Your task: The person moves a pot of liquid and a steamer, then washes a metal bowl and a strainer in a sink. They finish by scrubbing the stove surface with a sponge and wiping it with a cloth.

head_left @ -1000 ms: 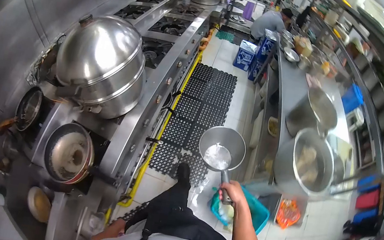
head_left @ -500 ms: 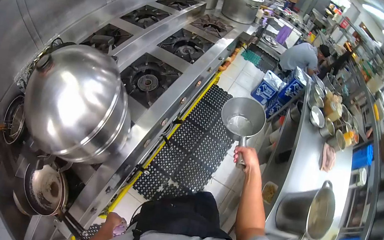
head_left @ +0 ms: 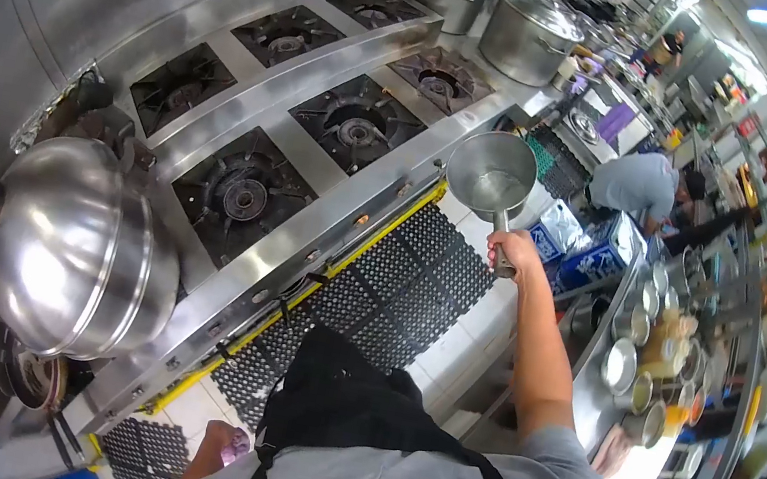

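Observation:
My right hand (head_left: 517, 254) is wrapped round the handle of a metal saucepan (head_left: 493, 175), held out in front of me over the floor beside the stove. The saucepan's inside faces up toward me, and little shows in it beyond a dull grey bottom. Low at my left side, my left hand (head_left: 220, 440) is closed on a crumpled pinkish-purple cloth (head_left: 237, 447). The stove (head_left: 244, 255) with several black burners runs along my left. On its near end sits a large domed steel pot (head_left: 62, 252), and a frying pan (head_left: 36, 378) lies beside that.
Two big lidded stockpots (head_left: 534, 38) stand at the stove's far end. Black rubber mats (head_left: 396, 287) cover the aisle floor. Ahead on the right a person (head_left: 638, 186) bends near blue tins (head_left: 601, 258). A steel counter (head_left: 590, 381) to my right carries bowls and containers.
My view has swung round to the right. The saucepan, still in my right hand, has moved forward along the stove; the domed pot now lies farther left and back.

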The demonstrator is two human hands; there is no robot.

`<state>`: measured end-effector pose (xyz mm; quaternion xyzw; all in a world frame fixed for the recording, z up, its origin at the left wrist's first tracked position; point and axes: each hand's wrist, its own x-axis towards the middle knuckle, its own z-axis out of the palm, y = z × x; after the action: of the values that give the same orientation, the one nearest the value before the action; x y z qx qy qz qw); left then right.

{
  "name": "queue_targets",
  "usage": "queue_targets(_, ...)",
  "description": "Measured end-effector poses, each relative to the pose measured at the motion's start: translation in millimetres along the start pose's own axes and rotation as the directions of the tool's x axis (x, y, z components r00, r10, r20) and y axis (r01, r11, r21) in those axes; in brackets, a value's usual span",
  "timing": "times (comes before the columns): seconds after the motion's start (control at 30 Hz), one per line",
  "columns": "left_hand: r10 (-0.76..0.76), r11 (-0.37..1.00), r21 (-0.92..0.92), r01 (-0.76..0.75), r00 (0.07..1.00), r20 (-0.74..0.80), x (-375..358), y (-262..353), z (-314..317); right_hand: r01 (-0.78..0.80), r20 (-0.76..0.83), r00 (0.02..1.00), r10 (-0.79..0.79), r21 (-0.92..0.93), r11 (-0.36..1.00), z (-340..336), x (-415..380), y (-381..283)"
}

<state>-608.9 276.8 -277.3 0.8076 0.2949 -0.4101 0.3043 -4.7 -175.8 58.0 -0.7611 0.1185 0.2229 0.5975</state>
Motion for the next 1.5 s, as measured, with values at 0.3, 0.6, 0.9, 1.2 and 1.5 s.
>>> queue_targets(0.3, 0.165, 0.928, -0.302, -0.218, 0.968, -0.189, 123.8, 135.8, -0.5, 0.053, 0.084, 0.996, -0.031, -0.267, 0.962, -46.7, 153.5, -99.7)
queue_targets(0.6, 0.432, 0.881, 0.015, -0.472, 0.793, -0.430, 161.6, 210.4, -8.0, 0.133, 0.198, 0.979, -0.050, -0.437, 0.889, -56.1, 256.0, -173.1)
queue_targets(0.9, -0.081, 0.877, -0.472, -0.091, 0.939, -0.333, 125.0, 310.8, 78.2, 0.256, 0.350, 0.934, -0.067, -0.530, 0.808, -62.5, 325.5, -216.6)
queue_targets(1.2, 0.017, 0.953, 0.298, 0.051, 0.975, -0.222, 99.3, 386.5, 150.4, 0.367, 0.453, 0.889, -0.062, -0.626, 0.688, -52.2, 391.9, -238.2)
queue_targets(1.5, -0.131, 0.991, -0.022, 0.131, 0.943, -0.306, 64.1, 445.8, 202.5, 0.424, 0.536, 0.844, -0.038, -0.621, 0.660, -17.6, 425.5, -265.9)
